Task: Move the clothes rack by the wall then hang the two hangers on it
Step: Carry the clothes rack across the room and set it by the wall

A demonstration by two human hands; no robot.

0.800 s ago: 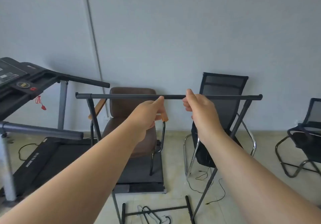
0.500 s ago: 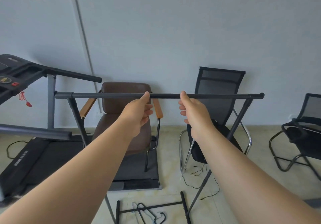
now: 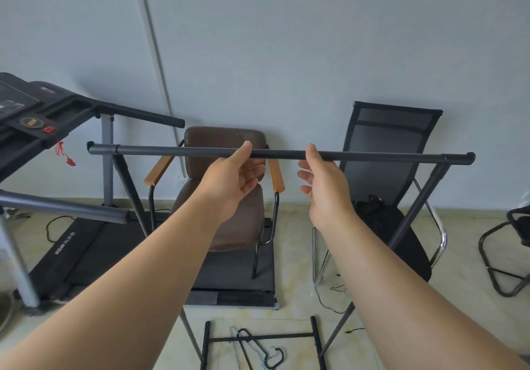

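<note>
Both hands' grip loosened since before: left hand (image 3: 233,181) and right hand (image 3: 324,186) wide, thumbs touching rack (image 3: 358,156) bar; hangers (image 3: 259,346) on floor below.

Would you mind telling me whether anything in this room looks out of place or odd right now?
Yes: the two hangers lie on the floor between the clothes rack's feet, not on its bar. The brown armchair also stands on the treadmill's belt, an unusual spot for a chair.

Upright dark clothes rack (image 3: 358,156); 2 hangers (image 3: 259,348) on floor
</note>
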